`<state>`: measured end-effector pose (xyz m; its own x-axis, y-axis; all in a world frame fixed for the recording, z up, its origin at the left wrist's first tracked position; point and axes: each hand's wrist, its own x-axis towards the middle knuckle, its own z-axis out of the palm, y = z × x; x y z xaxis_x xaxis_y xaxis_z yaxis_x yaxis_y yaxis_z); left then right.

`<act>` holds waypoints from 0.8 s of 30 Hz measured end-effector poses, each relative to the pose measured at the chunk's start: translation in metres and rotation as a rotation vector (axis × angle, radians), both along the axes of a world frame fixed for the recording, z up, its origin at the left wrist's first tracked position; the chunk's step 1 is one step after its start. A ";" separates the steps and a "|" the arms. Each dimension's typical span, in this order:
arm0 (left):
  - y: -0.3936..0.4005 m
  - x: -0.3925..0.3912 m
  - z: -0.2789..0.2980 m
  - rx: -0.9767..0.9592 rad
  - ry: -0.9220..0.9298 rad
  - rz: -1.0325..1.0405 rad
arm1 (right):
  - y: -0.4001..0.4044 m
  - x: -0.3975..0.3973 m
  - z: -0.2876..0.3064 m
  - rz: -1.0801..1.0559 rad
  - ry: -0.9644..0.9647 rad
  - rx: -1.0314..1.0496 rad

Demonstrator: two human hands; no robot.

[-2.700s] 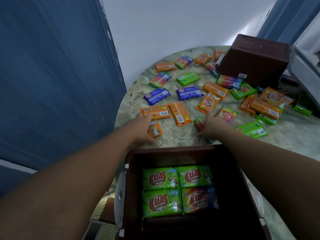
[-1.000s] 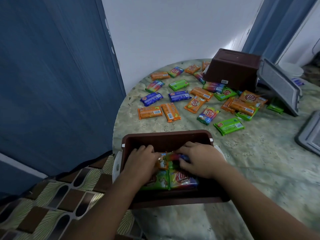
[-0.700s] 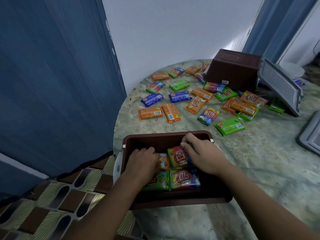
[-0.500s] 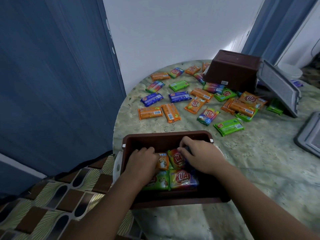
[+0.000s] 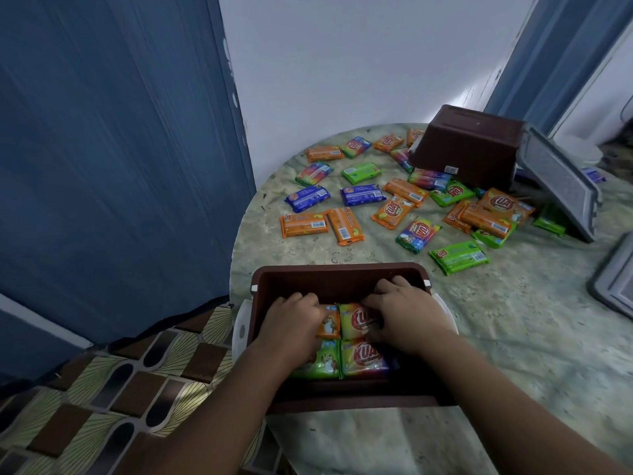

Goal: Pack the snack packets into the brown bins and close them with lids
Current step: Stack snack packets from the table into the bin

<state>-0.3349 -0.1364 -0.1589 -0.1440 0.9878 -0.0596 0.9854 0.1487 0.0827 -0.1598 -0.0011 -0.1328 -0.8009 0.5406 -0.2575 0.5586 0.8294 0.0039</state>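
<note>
Far left of frame: blue curtain (image 5: 113, 149) fills the upper left, patterned floor tiles (image 5: 113, 389) lower left.

Centre-bottom: open brown bin (image 5: 337, 275) sits at the near edge of the round marble table (image 5: 513, 337). A white handle (image 5: 241, 325) sticks out on its left side.

Left hand (image 5: 291, 320) is inside the bin, palm down, fingers curled over an orange packet (image 5: 329, 324) in the upper-left slot. Pressing or gripping, cannot tell which.

Right hand (image 5: 407, 318) is also in the bin, palm down, fingers spread on a yellow-green packet (image 5: 354, 320) just beside the orange one. Flat contact, not clearly a grasp.

Below these, nearer the camera: a green packet (image 5: 322, 363) on the left and a rainbow packet (image 5: 364, 359) on the right, side by side and touching, both lying flat.

Upper centre of frame, on the table beyond the bin: loose packets scattered, well apart from the bin. Two orange packets (image 5: 303, 225) nearest on the left, two blue packets (image 5: 307, 198) behind them, a green packet on the table (image 5: 458, 257) nearest on the right.

Upper right: second brown bin (image 5: 469, 145), upside down and tilted, resting over several packets. A grey lid (image 5: 558, 183) leans just beside it, on its right. Another grey lid (image 5: 613, 279) is cut off at the right edge of the frame.
</note>
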 end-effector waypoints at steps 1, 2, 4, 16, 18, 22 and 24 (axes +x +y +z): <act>0.000 0.000 -0.001 -0.001 0.008 -0.007 | 0.000 0.000 0.000 0.009 -0.015 0.016; 0.000 0.000 -0.001 -0.001 0.014 -0.016 | 0.000 0.000 -0.001 0.017 -0.025 0.026; 0.000 0.000 -0.002 -0.002 0.026 -0.032 | -0.001 0.000 -0.001 0.044 -0.046 0.036; 0.002 -0.002 -0.007 -0.001 -0.004 -0.046 | -0.002 -0.001 -0.004 0.094 -0.051 0.026; -0.001 0.001 0.000 0.043 -0.115 -0.011 | -0.004 0.000 -0.002 0.048 0.025 0.000; -0.003 -0.001 0.021 0.437 -0.095 0.035 | -0.005 0.004 0.000 -0.049 0.367 0.084; 0.001 -0.011 0.029 0.471 0.013 0.119 | -0.003 0.006 -0.003 -0.105 0.514 0.172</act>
<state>-0.3459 -0.1358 -0.1299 -0.2557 0.8834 0.3926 0.9651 0.2099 0.1564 -0.1538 -0.0038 -0.1358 -0.7400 0.6239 0.2512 0.6038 0.7808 -0.1606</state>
